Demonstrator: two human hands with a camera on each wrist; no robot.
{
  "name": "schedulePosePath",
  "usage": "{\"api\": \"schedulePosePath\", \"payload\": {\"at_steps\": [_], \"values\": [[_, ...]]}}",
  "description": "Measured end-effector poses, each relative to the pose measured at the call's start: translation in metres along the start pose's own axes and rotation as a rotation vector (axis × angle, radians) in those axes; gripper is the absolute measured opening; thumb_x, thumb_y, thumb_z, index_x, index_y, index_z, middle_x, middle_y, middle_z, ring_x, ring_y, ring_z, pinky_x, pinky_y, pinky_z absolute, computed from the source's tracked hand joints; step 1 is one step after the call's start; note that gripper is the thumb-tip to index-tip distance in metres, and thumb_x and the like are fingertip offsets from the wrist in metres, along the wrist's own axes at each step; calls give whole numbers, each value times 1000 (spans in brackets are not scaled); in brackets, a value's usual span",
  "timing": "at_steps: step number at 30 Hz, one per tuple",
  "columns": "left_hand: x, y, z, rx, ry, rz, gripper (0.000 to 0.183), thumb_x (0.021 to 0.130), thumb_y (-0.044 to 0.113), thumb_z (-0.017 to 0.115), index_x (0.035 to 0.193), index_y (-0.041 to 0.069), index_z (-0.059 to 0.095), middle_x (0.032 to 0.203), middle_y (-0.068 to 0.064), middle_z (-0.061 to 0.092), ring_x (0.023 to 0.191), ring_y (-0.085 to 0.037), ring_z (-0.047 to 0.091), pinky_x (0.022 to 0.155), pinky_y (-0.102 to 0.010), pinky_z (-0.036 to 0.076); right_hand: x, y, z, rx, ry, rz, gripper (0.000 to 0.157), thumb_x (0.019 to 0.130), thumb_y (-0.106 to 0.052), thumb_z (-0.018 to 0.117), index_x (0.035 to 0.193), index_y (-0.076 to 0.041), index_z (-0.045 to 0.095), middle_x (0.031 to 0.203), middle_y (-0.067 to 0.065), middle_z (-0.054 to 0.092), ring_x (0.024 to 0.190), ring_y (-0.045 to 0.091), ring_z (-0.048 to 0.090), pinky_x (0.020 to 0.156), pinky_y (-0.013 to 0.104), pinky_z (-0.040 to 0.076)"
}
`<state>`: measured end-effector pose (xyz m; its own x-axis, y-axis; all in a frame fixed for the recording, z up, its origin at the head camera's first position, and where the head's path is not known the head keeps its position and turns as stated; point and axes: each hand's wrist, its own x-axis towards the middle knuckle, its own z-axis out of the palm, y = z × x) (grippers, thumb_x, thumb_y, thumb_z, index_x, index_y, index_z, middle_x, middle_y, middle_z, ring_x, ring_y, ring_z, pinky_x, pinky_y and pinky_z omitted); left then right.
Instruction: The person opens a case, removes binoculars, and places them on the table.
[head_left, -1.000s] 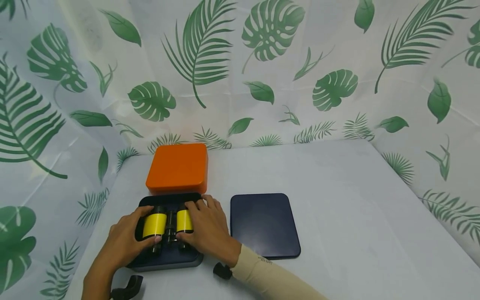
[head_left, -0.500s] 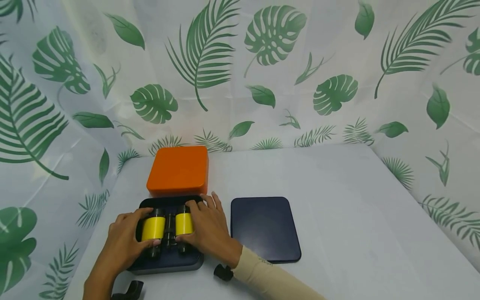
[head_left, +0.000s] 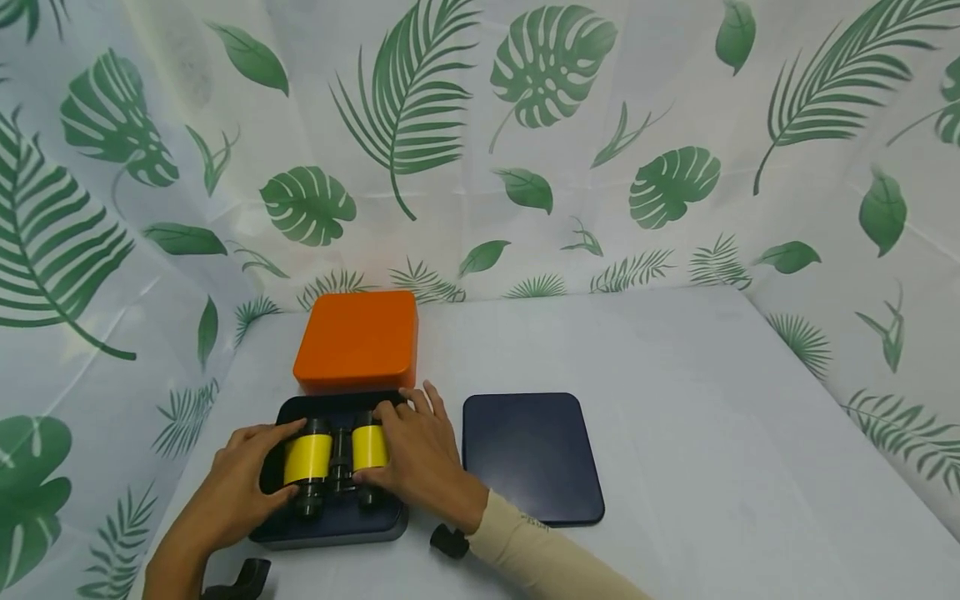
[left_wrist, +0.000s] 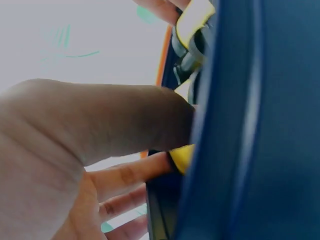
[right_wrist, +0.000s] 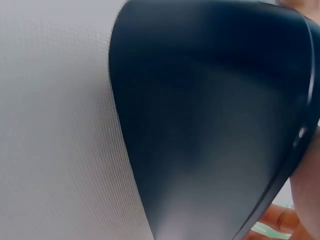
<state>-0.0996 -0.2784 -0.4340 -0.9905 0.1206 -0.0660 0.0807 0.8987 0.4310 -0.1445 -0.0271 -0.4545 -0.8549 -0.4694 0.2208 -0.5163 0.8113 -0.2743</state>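
Observation:
Yellow-and-black binoculars [head_left: 341,454] lie in a dark blue box [head_left: 337,525]. My left hand [head_left: 240,483] curves around the left barrel, index fingertip near its far end and thumb by its near end. In the left wrist view, the thumb and a finger reach past the box's blue wall [left_wrist: 250,125] to the yellow barrel [left_wrist: 182,157]. With thumb and fingers, my right hand [head_left: 420,454] holds the right barrel, its outer fingers spread over the box's right rim. In the right wrist view, a dark blue surface [right_wrist: 210,115] hides most of that hand.
A matching dark blue lid [head_left: 528,458] lies to the right of the box. Behind it sits an orange box [head_left: 358,342]. Black wrist-camera parts show at both wrists. Leaf-printed sheets [head_left: 570,167] wall in the white table [head_left: 697,433] at the back and sides.
My left thumb has drawn back leftward off the barrel's near end, and that hand has widened slightly. My right hand and the binoculars stay almost in place.

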Motion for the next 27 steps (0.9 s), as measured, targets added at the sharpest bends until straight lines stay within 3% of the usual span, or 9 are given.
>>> {"api": "schedulePosePath", "payload": {"at_steps": [9, 18, 27], "values": [[3, -2, 1, -4, 31, -28, 91, 72, 14, 98, 152, 9, 55, 143, -23, 62, 134, -51, 44, 108, -77, 34, 0, 9, -10, -1, -59, -57, 73, 81, -61, 86, 137, -22, 62, 126, -4, 76, 151, 24, 45, 135, 53, 15], [2, -2, 1, 2, 65, -26, 90, 69, 14, 97, 149, 9, 58, 136, -22, 67, 131, -50, 45, 106, -71, 34, 0, 16, -5, 43, 18, -102, 69, 77, -59, 87, 132, -21, 65, 123, -5, 77, 147, 23, 49, 135, 54, 15], [-3, 3, -13, 13, 83, -1, 88, 70, 16, 97, 149, 11, 58, 137, -22, 66, 131, -48, 45, 104, -70, 33, -1, 17, -6, 109, 102, -105, 64, 76, -56, 87, 126, -23, 65, 119, -7, 77, 138, 20, 54, 133, 51, 21]]}}
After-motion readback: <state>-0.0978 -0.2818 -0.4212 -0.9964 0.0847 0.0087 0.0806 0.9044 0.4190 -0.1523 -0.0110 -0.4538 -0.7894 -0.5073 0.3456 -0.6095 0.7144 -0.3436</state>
